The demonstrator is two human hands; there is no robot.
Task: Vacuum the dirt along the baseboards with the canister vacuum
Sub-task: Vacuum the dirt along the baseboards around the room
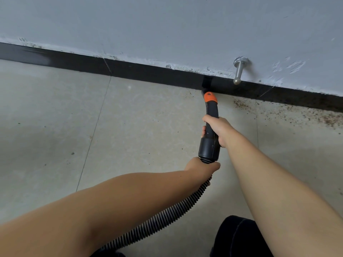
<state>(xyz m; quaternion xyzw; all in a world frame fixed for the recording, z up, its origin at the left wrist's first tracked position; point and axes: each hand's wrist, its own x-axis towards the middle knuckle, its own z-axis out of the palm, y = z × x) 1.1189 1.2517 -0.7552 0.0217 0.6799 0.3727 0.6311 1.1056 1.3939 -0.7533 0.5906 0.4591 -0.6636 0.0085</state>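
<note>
A black vacuum nozzle [211,108] with an orange collar points at the black baseboard [148,73], its brush tip touching the seam where the floor meets the board. My right hand [219,130] grips the nozzle's handle. My left hand [202,167] holds the ribbed black hose [167,214] just below the cuff. Brown dirt [315,115] lies scattered on the tiles along the baseboard to the right of the nozzle. The canister itself is out of view.
A metal door stop [238,73] sticks out of the grey wall just right of the nozzle tip. Beige floor tiles [55,127] stretch to the left with a few specks. A dark-clothed knee [237,238] shows at the bottom edge.
</note>
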